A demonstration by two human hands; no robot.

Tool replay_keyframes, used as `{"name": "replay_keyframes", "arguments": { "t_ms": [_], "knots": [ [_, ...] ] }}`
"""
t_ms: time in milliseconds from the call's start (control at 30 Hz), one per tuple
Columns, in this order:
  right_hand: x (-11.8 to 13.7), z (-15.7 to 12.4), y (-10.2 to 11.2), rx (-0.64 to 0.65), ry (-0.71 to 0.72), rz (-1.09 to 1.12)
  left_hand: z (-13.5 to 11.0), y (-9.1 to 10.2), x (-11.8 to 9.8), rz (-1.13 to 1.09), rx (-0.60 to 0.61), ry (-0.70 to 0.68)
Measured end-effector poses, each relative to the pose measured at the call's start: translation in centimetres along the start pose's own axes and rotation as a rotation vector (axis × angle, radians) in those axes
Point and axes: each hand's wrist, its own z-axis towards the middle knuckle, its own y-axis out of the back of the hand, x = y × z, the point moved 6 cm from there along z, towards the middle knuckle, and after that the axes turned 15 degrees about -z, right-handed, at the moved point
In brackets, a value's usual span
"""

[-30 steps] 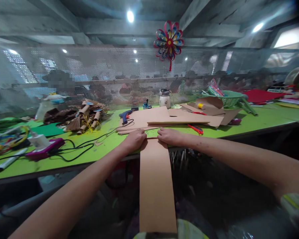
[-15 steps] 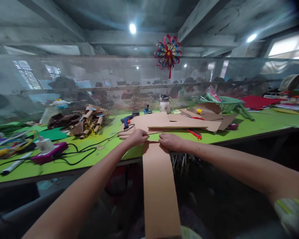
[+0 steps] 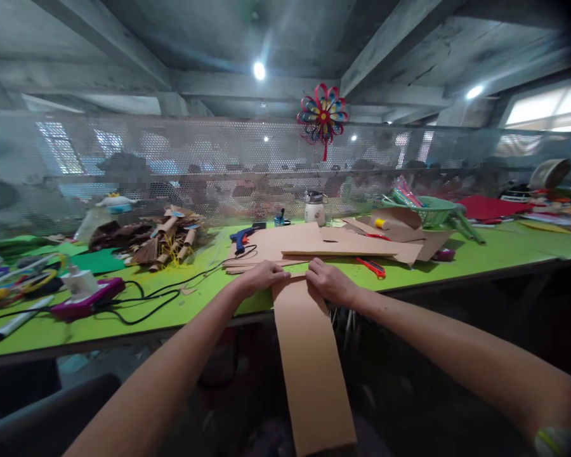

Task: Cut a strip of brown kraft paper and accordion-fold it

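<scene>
The person sits or stands at a green table point(image 3: 499, 247), both forearms stretched toward twelve o'clock. A long brown strip point(image 3: 311, 355) of card or thick paper runs from the table's near edge toward six o'clock, its far end lying between the hands (what supports the lower end is too dark to tell). The left hand point(image 3: 264, 277) has its fingers closed on the strip's far corner at the ten o'clock side; the right hand point(image 3: 332, 280) is clamped on the opposite corner, near two o'clock — the two hands close together but apart, with the strip's end edge showing between them.

Reckoned from the hands, flat brown sheets point(image 3: 271, 240) lie just ahead at twelve, one long folded piece point(image 3: 337, 254) on top. A blue glue gun point(image 3: 240, 240) rests at eleven, and a red-handled tool point(image 3: 372, 267) lies at two, near the right hand. Farther off at twelve stands a pale jar point(image 3: 315, 211) with a dark lid. Bundled brown rolls point(image 3: 174, 238) are heaped at ten, a purple power strip point(image 3: 92, 298) sits at nine — a white plug point(image 3: 79, 281) in it — and a green basket point(image 3: 438, 213) stands at one.
</scene>
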Motion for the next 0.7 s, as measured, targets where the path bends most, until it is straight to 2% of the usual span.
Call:
{"name": "replay_keyframes", "arguments": {
  "t_ms": [100, 233, 367, 467, 700],
  "knots": [
    [-0.5, -0.1, -0.4, -0.008, -0.036, 0.103, 0.0, -0.3, 0.2, 0.05, -0.027, -0.053],
    [-2.3, 0.9, -0.5, 0.019, -0.158, 0.423, -0.1, -0.5, 0.3, 0.113, -0.069, -0.109],
    [-2.4, 3.2, -1.0, 0.297, -0.162, 0.672, -0.4, -0.5, -0.1, 0.138, -0.11, -0.191],
    [-1.5, 4.4, -1.1, 0.406, -0.112, 0.779, -0.7, -0.5, -0.6, 0.205, -0.138, -0.245],
    [-1.5, 4.4, -2.2, 0.387, -0.179, 0.967, -1.8, -0.7, -1.3, 0.306, -0.091, -0.314]
  ]
}}
